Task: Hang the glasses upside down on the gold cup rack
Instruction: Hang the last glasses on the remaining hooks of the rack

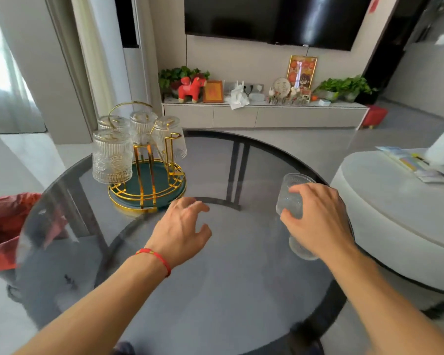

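Observation:
The gold cup rack [149,185] with a green round base stands at the far left of the round glass table [215,278]. Several ribbed clear glasses [112,157] hang upside down on its posts; one gold post [173,152] at the right stands bare. My right hand [318,219] grips a ribbed clear glass [292,196] at the table's right side, held upright just above the tabletop. My left hand [185,226] hovers open, fingers spread, just in front of the rack's base, touching nothing.
A red bin bag [8,226] sits on the floor left of the table. A white round table [400,213] with papers stands close on the right. A TV cabinet [262,114] with plants and ornaments lines the far wall.

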`<state>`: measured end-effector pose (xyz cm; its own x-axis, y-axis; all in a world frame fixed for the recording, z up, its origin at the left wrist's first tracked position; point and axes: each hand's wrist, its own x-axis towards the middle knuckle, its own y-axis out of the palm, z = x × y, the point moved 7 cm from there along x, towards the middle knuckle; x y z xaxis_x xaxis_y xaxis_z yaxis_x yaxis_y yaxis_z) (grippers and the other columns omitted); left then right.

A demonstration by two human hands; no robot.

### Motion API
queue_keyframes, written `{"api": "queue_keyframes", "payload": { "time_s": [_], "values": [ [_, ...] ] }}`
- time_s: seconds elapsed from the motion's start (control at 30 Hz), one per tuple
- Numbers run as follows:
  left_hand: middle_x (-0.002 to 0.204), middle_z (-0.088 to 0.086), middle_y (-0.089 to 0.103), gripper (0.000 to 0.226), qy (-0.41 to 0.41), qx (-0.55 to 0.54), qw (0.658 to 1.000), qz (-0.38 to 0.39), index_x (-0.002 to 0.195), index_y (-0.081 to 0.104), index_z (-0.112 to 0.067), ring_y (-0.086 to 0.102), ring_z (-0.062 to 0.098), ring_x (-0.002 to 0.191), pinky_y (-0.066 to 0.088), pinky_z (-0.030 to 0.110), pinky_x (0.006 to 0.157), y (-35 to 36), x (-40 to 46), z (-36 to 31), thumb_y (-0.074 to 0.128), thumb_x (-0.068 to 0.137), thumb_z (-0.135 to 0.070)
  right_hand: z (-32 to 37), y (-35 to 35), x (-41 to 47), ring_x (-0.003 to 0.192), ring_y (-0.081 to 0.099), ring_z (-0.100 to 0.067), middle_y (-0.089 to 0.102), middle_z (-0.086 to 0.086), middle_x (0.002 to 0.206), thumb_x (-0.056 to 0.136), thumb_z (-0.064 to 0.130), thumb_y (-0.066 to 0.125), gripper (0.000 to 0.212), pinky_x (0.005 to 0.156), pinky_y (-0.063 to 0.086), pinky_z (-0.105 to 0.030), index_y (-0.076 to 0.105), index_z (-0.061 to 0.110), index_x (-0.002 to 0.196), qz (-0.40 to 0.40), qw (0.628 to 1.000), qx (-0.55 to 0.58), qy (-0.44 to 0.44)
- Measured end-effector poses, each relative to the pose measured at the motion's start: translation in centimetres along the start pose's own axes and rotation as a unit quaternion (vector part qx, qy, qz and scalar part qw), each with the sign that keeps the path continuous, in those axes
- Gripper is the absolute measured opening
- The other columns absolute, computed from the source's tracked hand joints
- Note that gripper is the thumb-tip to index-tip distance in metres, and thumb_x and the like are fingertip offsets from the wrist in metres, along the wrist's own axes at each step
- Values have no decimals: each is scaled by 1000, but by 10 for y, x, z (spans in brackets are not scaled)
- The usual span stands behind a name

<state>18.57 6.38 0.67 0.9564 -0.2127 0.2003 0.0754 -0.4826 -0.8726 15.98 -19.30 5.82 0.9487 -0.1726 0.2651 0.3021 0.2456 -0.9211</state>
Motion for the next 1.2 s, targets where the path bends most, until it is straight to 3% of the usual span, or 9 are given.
{"api": "queue_keyframes", "payload": {
  "time_s": [0.13,0.23,0.47,0.63,0.77,0.87,0.97,1.1,1.2],
  "values": [
    [136,-1,61,42,75,-78,994,28,132,64,-23,57,18,124,47,26,102,12,-13,-47,68,90,-26,-40,6,-10,139,47,-37,45,-11,156,82,59,71,93,105,44,-48,31,23,158,90,989,46,110],
    [134,-2,61,46,89,-118,987,55,134,61,-24,58,13,120,50,27,100,22,-18,-67,70,89,-25,-51,9,-13,136,52,-39,48,-13,155,77,59,76,102,105,45,-45,27,21,158,111,982,81,132],
    [137,-9,54,86,66,-229,963,123,151,37,-30,55,6,119,51,18,96,54,-23,-87,84,79,-39,-21,8,-20,120,59,-16,63,10,129,59,70,79,106,90,46,-30,34,42,151,130,980,152,20],
    [114,-12,70,76,65,-243,966,58,134,48,-30,64,8,92,54,25,78,37,-15,-81,85,72,-50,19,18,-22,114,59,7,66,21,119,53,78,79,100,81,42,-13,42,52,142,156,946,282,-43],
    [108,-11,73,75,-20,-271,962,28,121,56,-33,70,8,95,59,30,82,12,0,-45,87,58,-58,37,28,-9,114,72,-8,76,7,121,76,68,75,75,102,55,-36,54,36,141,184,872,453,-12],
    [115,-11,74,72,-81,-417,905,16,121,57,-32,71,-1,102,57,21,88,2,8,-16,96,61,-41,40,40,-1,112,75,-19,78,-7,121,103,50,52,39,103,56,-46,65,24,129,171,837,517,53],
    [120,-3,75,84,-115,-478,871,-21,128,57,-22,72,10,110,56,34,99,-5,10,7,98,57,-39,55,70,-7,114,73,-33,77,-16,122,108,46,43,41,100,57,-48,68,20,128,232,818,517,97],
    [115,0,76,85,-121,-482,867,-45,123,60,-21,73,14,107,58,37,97,-4,11,17,96,52,-51,87,96,-16,103,74,-41,79,-22,119,109,46,42,47,89,58,-48,69,16,132,300,709,621,148],
    [111,-4,76,81,-132,-490,861,-47,121,61,-24,73,10,103,58,28,88,-4,13,25,92,53,-57,99,106,-12,113,70,-40,77,-20,126,108,45,43,48,90,59,-44,70,15,134,290,648,679,186]
  ]
}}
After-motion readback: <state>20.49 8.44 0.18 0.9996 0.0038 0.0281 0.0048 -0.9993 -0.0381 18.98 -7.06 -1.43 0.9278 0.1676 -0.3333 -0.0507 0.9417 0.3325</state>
